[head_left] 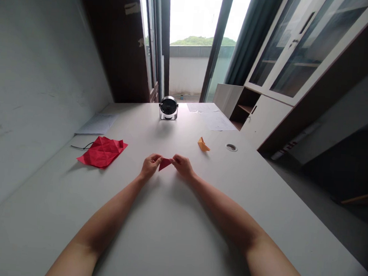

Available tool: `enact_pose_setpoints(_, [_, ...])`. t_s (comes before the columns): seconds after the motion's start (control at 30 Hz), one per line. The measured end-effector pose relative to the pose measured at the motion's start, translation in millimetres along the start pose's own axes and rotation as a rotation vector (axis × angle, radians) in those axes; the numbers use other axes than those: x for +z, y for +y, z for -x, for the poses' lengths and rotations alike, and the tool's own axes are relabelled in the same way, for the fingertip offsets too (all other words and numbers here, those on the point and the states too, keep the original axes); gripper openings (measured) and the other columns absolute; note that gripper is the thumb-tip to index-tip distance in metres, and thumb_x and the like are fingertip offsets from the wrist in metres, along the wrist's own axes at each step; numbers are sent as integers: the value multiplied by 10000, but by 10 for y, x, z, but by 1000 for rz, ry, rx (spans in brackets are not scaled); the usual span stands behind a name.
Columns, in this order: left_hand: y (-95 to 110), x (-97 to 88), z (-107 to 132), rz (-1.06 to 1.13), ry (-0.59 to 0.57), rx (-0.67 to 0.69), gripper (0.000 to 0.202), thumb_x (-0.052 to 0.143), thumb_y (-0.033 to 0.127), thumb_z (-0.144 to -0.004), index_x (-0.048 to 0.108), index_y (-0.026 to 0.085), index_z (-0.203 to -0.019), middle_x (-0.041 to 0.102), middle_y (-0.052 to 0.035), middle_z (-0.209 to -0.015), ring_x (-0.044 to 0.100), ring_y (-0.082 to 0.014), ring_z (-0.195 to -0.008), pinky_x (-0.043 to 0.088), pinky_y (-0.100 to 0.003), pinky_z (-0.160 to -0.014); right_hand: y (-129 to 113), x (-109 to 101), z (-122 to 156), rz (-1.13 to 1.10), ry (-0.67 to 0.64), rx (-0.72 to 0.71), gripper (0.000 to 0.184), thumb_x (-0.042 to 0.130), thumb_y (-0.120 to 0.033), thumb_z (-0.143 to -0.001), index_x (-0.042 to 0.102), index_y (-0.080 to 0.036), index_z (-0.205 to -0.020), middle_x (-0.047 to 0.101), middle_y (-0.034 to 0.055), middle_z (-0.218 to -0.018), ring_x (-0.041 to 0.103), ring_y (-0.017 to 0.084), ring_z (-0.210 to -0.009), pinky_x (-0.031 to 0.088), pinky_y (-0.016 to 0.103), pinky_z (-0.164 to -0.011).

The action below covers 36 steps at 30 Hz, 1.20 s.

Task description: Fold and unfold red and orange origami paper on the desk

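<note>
Head view: just below frame centre, a small folded red paper is pinched by the left hand on one side and the right hand on the other. An orange folded paper lies right of centre, a creased red sheet at left, on the white table.

Daylight comes at me through the window, the sky burnt to plain white, and lays a pale glare on the far end of the table. Soft shadows lie under my arms, and the room dims to my right. The wide lens tips the cabinet and wall outward, and the lower right corner blurs dark.
</note>
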<state>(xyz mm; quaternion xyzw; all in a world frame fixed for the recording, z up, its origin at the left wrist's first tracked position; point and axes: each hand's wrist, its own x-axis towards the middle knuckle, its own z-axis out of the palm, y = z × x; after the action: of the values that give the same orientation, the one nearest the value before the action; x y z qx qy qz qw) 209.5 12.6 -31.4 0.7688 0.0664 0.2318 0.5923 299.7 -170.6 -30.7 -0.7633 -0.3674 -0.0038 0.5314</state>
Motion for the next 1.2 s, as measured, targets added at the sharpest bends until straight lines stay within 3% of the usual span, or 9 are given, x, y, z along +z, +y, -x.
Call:
enact_pose_setpoints(0.4, [61,19,22,83,-9,-28,281,682,444,-819,714,167,-849,664,-24,-750,552,-139,-645,455,-265,-633,12,-5,-5,-55,17,37,398,553,-534,-902,510,-196,-695,462,-39,-582,372,106,-554,292,234,-531])
enact_pose_setpoints(0.7, [7,27,-15,209,-55,-78,290,668,441,-832,670,155,-883,635,-19,-705,552,-124,-591,454,-262,-597,-12,7,10,-284,-76,58,358,524,-533,-921,610,-195,-839,601,0,-669,548,132,-603,439,251,-601])
enact_pose_setpoints(0.87, [13,36,-16,254,-86,-93,295,673,439,-826,665,148,-875,631,-16,-689,545,-119,-583,451,-263,-600,21,19,3,-290,-121,-1,318,612,-506,-876,648,-191,-896,625,6,-705,549,133,-612,454,261,-606])
enact_pose_setpoints(1.2, [24,5,-22,281,-93,-105,305,687,442,-821,669,144,-884,628,-13,-677,554,-121,-584,450,-264,-597,-19,1,12,-290,-142,-4,340,616,-514,-870,653,-181,-925,632,10,-705,559,133,-623,464,258,-610])
